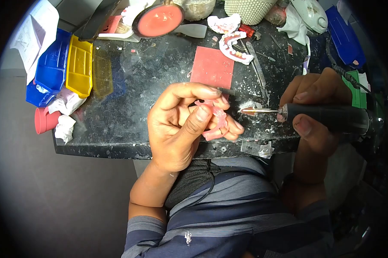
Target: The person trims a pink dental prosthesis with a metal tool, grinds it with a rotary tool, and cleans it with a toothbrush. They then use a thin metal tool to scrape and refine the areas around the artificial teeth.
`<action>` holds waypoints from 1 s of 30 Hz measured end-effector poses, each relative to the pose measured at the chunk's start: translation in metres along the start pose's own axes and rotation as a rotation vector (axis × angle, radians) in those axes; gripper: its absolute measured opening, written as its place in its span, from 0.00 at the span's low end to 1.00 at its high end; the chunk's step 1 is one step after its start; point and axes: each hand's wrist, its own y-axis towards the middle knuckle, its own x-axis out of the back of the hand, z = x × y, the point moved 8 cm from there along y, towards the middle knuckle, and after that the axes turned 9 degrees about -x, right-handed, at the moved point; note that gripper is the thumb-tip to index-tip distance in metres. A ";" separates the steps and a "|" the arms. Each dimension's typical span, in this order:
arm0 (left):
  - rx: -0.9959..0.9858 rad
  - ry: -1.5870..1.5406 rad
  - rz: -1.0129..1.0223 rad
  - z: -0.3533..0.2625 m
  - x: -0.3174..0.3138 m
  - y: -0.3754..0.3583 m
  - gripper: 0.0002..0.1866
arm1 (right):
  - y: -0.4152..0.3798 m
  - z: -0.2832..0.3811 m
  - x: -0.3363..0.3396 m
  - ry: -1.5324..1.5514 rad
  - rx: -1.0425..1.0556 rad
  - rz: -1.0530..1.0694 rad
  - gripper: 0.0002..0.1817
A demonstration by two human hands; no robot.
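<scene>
My left hand [177, 122] is closed in a pinch on a curved pink denture base [217, 120], thumb on the near side and fingers behind it. Part of the base is hidden by the fingers. In shadow at the right, my right hand [312, 112] grips a black-handled handpiece [327, 118]. Its thin metal shaft ends in a brownish pointed tip [248, 111], which points left and stays a little apart from the base. Behind my left fingers, a pink wax sheet [213, 66] lies flat on the dark bench [142, 81].
White plaster dental models [237, 48] with pink parts lie beyond the sheet, beside a metal tool [258, 71]. A pan of pink material [159, 20] stands at the back. Yellow [79, 66] and blue trays [52, 60], crumpled paper [65, 129] and a red cup [45, 121] are leftward.
</scene>
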 end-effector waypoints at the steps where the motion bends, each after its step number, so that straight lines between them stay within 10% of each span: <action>1: 0.011 0.050 -0.027 -0.001 0.000 -0.001 0.11 | 0.000 0.000 0.000 -0.005 -0.001 -0.001 0.16; 30: -0.037 0.455 -0.060 -0.006 0.003 -0.003 0.12 | -0.002 -0.005 -0.005 -0.145 -0.083 -0.049 0.18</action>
